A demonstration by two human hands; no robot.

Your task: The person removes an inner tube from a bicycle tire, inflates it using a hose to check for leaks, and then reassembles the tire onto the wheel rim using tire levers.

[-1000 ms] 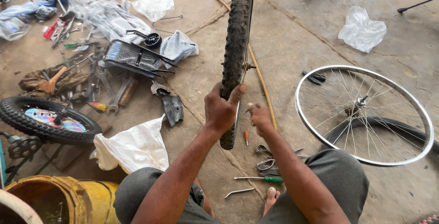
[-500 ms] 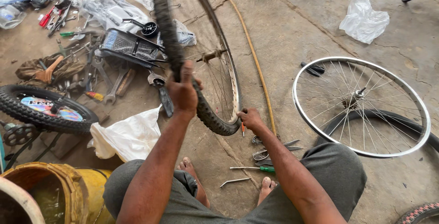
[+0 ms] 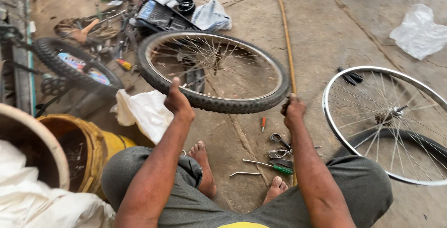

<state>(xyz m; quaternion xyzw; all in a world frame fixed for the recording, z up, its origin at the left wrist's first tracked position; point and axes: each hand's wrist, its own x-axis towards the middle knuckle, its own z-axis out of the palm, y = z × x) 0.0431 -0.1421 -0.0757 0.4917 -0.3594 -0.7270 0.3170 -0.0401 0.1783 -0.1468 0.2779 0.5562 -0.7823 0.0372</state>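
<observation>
Since the earlier frame the tyred bicycle wheel (image 3: 213,72) has tipped from upright to nearly flat, held above the concrete floor (image 3: 326,32) in front of the seated person. Left hand (image 3: 178,102) grips the near-left tyre edge, fingers curled under, thumb up; right hand (image 3: 293,110) is closed on the near-right edge, fingers pressed together. A crumpled clear plastic bag (image 3: 419,30) lies far right, a white bag (image 3: 144,111) near left, beside a yellow drum (image 3: 100,146).
</observation>
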